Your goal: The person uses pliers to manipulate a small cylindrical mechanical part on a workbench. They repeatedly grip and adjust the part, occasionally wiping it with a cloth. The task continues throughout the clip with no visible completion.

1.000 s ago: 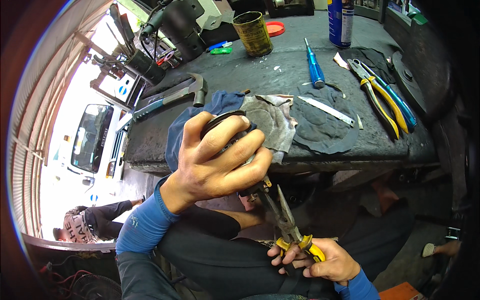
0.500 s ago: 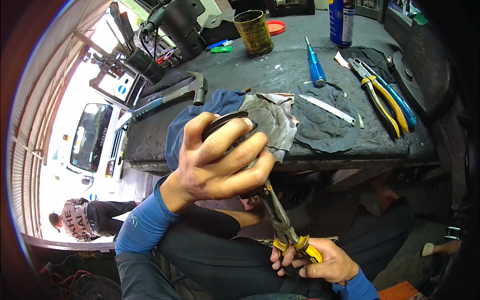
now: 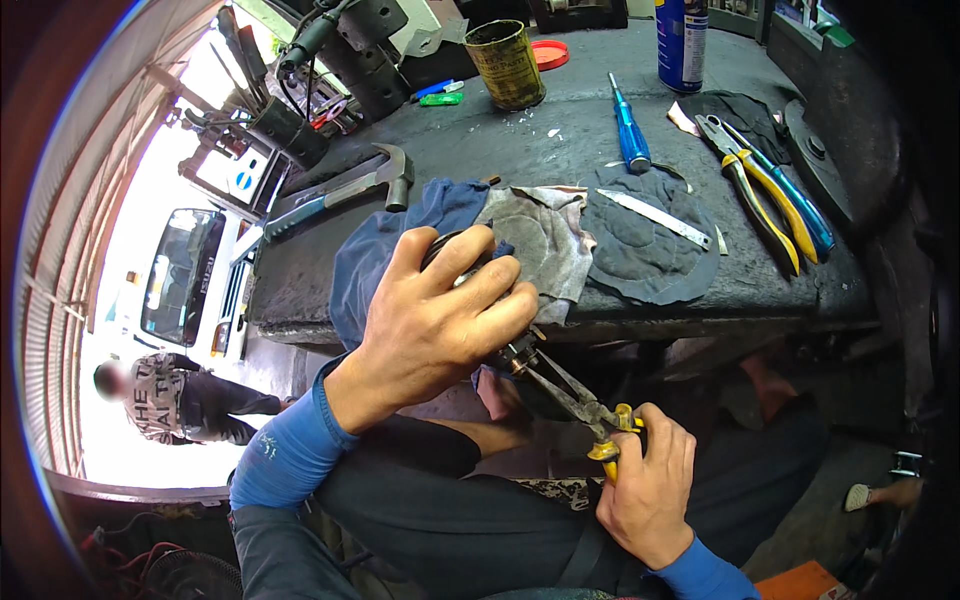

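- Yellow-handled pliers (image 3: 600,415) sit in the right hand (image 3: 650,490), its fingers closed around the grips; the long jaws stand apart in a narrow V, reaching up and left from those fingers.
- Curled over a dark round part (image 3: 519,352), the left hand (image 3: 435,310) has its fingers wrapped with small gaps between them; most of the part is hidden under them, and its lower end pokes out toward the right fingers.
- Plier tips lie at or just beside that lower end; whether they touch it is too small to tell.
- Judging from this, the step in hand is bringing the pliers onto the part's end, with no firm bite yet. The next move calls for a steady left hold, tips lined up on the end, then a squeeze by the right fingers.
- Just beyond the left fingers, on the table (image 3: 450,140), lie a blue cloth (image 3: 365,275) and a crumpled grey cloth (image 3: 540,250); right of these, a pale pointed blade (image 3: 655,220) rests on a dark rag (image 3: 650,270).
- Farther out, a hammer (image 3: 355,186) lies up and left of the left fingers, a blue screwdriver (image 3: 630,130) up and right, a second pair of pliers (image 3: 765,200) farther right.
- Farthest beyond the left fingers stands a yellowish can (image 3: 508,70).
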### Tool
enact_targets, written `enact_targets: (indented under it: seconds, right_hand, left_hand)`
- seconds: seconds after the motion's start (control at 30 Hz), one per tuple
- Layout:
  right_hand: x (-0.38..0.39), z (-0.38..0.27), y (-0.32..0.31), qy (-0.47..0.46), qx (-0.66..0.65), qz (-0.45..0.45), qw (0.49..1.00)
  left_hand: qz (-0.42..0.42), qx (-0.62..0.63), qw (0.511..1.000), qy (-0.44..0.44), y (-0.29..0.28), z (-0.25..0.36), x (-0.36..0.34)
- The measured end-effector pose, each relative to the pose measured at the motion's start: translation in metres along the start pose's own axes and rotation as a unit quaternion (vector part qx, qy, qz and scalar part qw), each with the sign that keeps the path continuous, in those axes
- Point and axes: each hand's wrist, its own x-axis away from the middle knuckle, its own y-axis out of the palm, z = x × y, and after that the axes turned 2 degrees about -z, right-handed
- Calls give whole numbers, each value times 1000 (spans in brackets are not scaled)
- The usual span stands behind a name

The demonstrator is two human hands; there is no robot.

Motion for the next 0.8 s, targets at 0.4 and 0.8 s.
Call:
enact_targets:
  seconds: [0.4, 0.8]
  right_hand:
    - [4, 17, -27, 177, -733, -343, 561]
    - [1, 17, -29, 177, -743, -351, 541]
  left_hand:
    - [161, -31, 985, 55, -4, -8, -3]
    - [164, -36, 984, 63, -8, -4, -3]
